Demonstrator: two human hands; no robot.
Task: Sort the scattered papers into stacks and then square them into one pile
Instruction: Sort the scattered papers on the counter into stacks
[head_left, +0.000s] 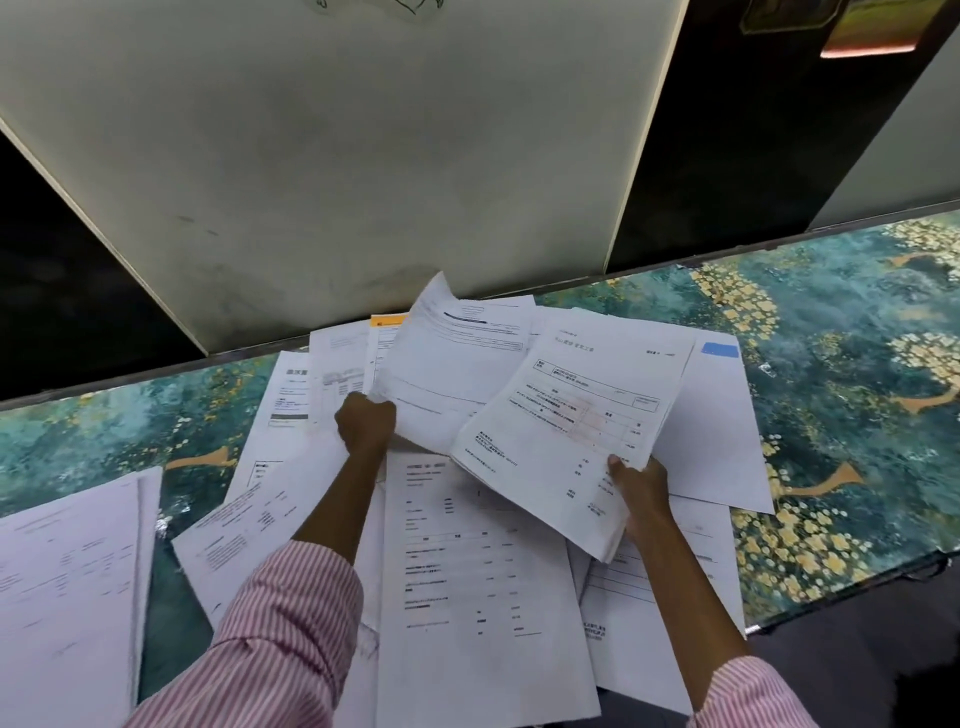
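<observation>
Early in sorting: pinching thin stack with right hand, gripping sheet beside it with left hand, leaving scattered papers beneath stack unsorted on tabletop.

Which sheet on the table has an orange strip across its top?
The half-covered sheet farthest back, just beyond the left hand; no other paper shows orange.
</observation>
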